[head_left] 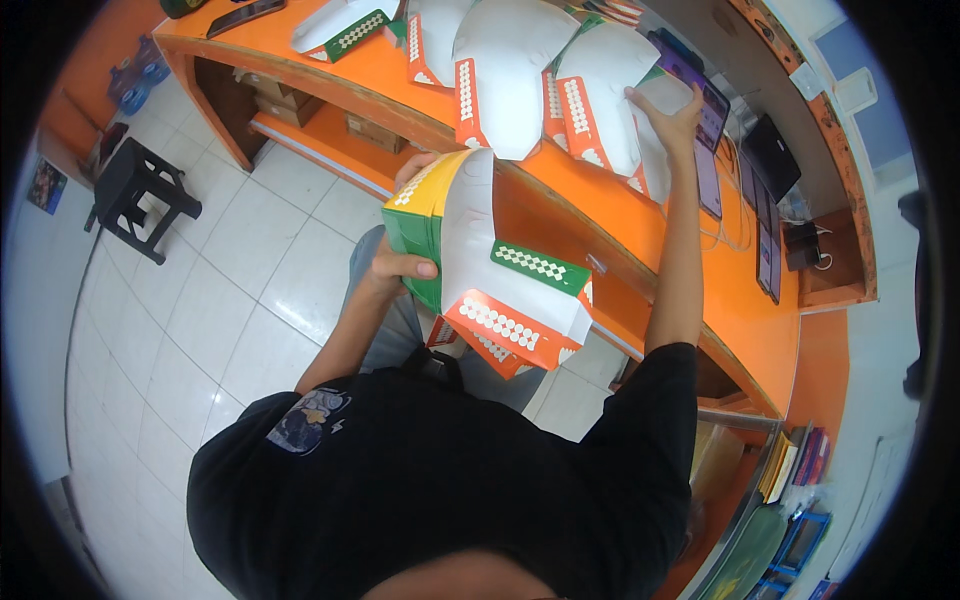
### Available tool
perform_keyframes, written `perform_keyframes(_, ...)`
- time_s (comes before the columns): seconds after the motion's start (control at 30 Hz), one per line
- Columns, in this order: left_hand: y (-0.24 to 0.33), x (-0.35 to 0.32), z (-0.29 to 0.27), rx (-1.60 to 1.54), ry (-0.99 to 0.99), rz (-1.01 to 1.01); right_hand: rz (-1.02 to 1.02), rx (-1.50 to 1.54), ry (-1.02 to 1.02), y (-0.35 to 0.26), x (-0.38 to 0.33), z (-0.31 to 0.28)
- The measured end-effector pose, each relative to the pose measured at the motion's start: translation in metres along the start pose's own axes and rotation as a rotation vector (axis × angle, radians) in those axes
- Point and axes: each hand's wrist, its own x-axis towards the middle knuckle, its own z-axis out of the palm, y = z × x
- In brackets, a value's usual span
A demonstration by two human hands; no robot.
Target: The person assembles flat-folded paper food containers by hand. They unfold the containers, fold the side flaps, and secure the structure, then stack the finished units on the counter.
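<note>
My left hand (405, 265) grips a paper food box (468, 225) in front of my body. Its outer panels are green, yellow and orange with white patterns, and its inside is plain white. The thumb presses on the green side while the other fingers go behind the yellow panel. More orange patterned card (490, 352) shows beneath it, near my lap. My right hand (675, 122) reaches over the table, thumb and fingers spread apart, beside a white-lined box (605, 85) among several similar flattened or part-folded ones. Whether its fingertips touch the card I cannot tell.
The orange table (615, 215) curves across, with shelves beneath holding cardboard boxes (375, 130). Several phones (712, 125) and cables line its right side. Another phone (245, 17) lies at far left. A black stool (147, 195) stands on the tiled floor; books (790, 465) are at lower right.
</note>
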Motion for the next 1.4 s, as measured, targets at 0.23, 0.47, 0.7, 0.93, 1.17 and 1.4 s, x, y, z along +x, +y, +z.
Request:
perform_keyframes(0.23,0.001,0.000,-0.003,0.054,-0.030,0.004,0.060,0.194,0.074,-0.004,0.009,-0.002)
perform_keyframes(0.47,0.011,0.011,0.010,0.081,0.014,-0.057,-0.283,0.710,0.200,-0.083,-0.038,-0.156)
perform_keyframes(0.7,0.003,0.020,0.045,0.016,-0.122,-0.170,-0.332,0.519,-0.778,-0.123,-0.208,-0.158)
perform_keyframes(0.93,-0.004,0.013,0.076,-0.059,-0.028,-0.188,0.064,1.098,-0.728,-0.113,-0.253,-0.089)
perform_keyframes(1.17,-0.002,0.015,0.086,-0.117,0.076,-0.175,0.171,1.289,-0.577,-0.100,-0.269,-0.041)
perform_keyframes(1.4,-0.014,0.012,0.088,0.168,0.039,-0.165,0.272,1.469,-0.196,-0.116,-0.254,-0.033)
